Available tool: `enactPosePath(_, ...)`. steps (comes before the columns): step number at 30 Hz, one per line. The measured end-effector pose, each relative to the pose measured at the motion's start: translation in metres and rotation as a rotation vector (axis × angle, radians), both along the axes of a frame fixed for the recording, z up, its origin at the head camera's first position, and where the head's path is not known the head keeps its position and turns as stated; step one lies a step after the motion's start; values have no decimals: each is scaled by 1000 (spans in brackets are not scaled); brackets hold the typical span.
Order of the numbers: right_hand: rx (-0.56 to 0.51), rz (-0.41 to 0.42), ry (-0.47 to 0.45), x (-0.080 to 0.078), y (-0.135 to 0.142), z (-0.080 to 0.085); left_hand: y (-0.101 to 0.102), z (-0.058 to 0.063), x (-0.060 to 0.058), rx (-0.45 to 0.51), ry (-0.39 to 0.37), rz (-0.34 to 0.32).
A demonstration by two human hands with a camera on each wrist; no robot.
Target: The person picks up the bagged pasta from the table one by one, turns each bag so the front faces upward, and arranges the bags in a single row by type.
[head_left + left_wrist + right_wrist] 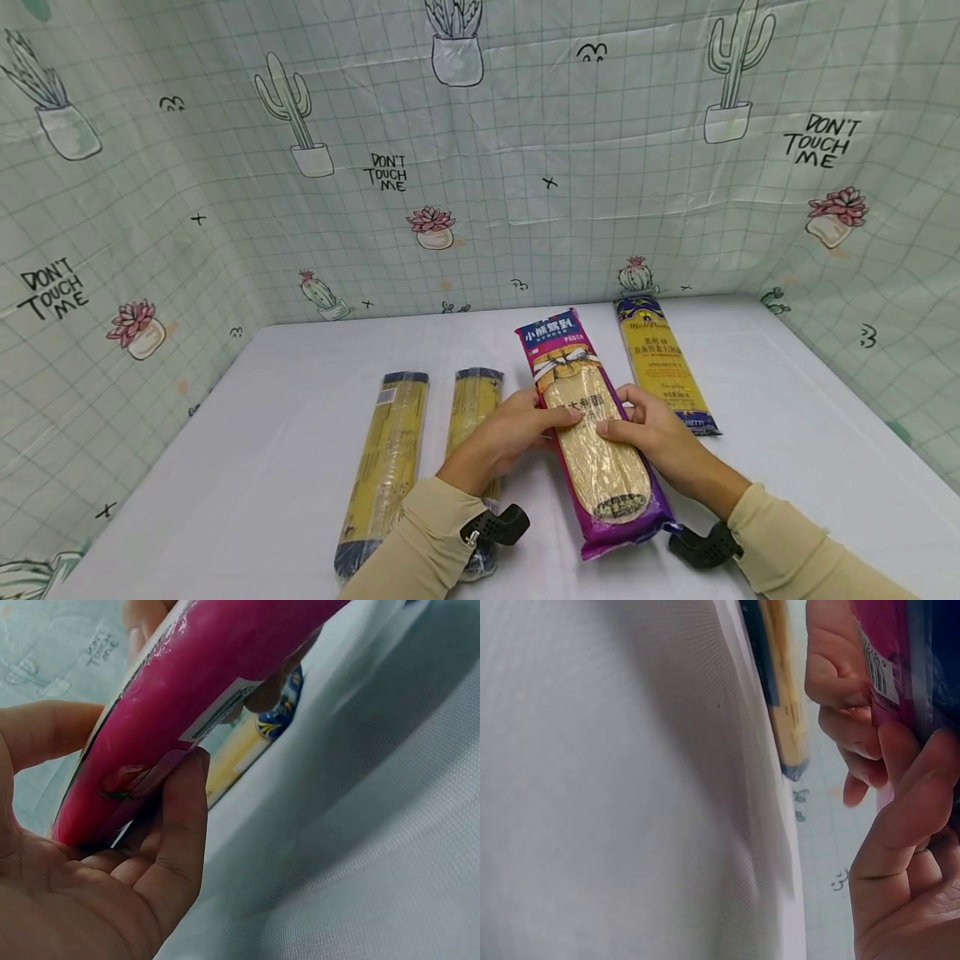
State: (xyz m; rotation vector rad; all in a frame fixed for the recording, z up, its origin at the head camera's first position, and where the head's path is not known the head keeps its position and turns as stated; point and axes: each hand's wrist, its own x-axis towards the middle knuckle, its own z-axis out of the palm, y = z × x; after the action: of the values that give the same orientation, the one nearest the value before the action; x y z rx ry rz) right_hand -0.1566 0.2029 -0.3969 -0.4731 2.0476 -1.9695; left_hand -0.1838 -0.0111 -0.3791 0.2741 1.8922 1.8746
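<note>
Both hands hold a purple and pink pasta packet [596,450], its printed front facing up and its top tilted slightly left. My left hand [517,429] grips the left edge, thumb on the front and fingers curled underneath. On the opposite edge, my right hand [656,433] grips it the same way. The left wrist view shows the pink side of the packet [187,697] between thumb and fingers of the left hand [97,877]. In the right wrist view, fingers of the right hand [907,847] press the packet's underside [889,667], where a barcode shows.
A yellow and blue spaghetti packet [663,358] lies behind the right hand. Two more yellow packets with dark blue ends lie at left: one [386,467] further out, the other [476,400] partly hidden under the left forearm. A patterned cloth wall [495,183] rises behind the white table [247,467].
</note>
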Motion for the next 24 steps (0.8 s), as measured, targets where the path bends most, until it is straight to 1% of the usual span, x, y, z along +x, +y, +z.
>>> enactPosePath(3,-4,-2,22,1,-1,1,0,0,1,12,-4,20)
enactPosePath(7,-11,-24,37,3,-2,2,-1,0,0,25,-19,45)
enactPosePath(10,-6,-52,30,4,-2,3,-1,0,-1,16,-27,42)
enactPosePath(14,15,-88,26,4,-2,3,-2,0,0,3,-24,16)
enactPosePath(16,25,-106,36,4,-2,3,-2,0,0,-15,-19,-11)
enactPosePath(19,28,-135,51,3,-1,3,-3,2,1,-42,-19,-83)
enactPosePath(24,6,-195,52,1,0,3,-4,3,3,-39,-66,-203)
